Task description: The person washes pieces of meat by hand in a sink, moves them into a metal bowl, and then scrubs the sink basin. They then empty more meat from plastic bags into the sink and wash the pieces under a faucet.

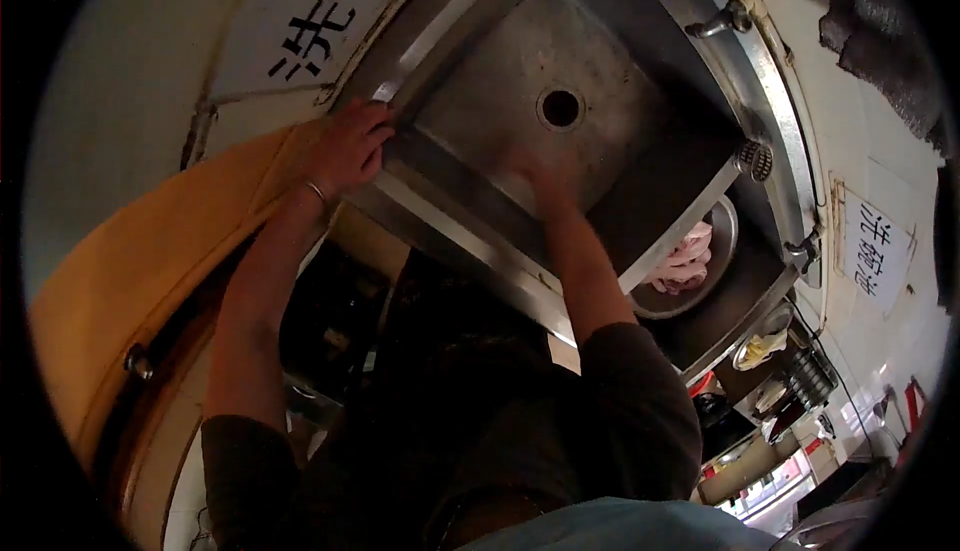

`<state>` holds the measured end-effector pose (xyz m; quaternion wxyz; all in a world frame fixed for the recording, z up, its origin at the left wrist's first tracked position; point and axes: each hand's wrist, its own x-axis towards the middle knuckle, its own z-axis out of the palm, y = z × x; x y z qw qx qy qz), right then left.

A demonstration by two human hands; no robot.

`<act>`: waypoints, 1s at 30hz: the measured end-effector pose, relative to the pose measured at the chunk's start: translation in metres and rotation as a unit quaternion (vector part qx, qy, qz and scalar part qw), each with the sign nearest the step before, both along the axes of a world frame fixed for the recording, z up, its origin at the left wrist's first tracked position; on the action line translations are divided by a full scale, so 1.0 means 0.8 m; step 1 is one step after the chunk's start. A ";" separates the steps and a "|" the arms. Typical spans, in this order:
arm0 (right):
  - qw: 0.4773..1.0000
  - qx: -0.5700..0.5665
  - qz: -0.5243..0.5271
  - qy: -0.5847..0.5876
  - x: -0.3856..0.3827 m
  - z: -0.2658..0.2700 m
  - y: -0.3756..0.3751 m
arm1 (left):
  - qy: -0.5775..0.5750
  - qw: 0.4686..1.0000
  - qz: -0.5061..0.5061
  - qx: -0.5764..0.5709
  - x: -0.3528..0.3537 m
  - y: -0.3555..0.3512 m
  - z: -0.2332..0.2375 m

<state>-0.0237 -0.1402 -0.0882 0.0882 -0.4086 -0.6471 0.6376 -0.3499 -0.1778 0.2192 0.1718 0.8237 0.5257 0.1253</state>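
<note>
A steel sink (480, 91) with a round drain hole (560, 108) lies in front of me. My left hand (350, 146) is at the sink's near left corner, its bent fingers hooked over the rim (385, 91). Down inside the same basin, my right hand (538, 163) is low over the bottom, near the front wall. Motion smears its fingers, so whether it holds anything is hidden from me.
Right of a steel divider, a second basin contains a metal bowl (728, 241) of pale pink raw meat (688, 259). Taps (722, 21) line the back edge. Signs with Chinese writing (872, 251) hang on the walls. Farther right stands a plate with yellowish food (762, 349).
</note>
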 end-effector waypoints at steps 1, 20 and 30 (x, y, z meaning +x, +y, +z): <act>0.997 -0.071 0.023 0.026 -0.006 0.000 -0.026 | 0.001 1.000 -0.009 0.002 0.002 0.002 0.004; 0.803 0.513 0.142 -0.267 -0.078 0.111 0.144 | 0.027 0.999 0.000 -0.022 0.000 0.009 0.000; 0.769 0.471 -0.020 -0.431 0.009 0.008 0.130 | 0.022 0.999 0.002 -0.028 -0.003 0.016 -0.003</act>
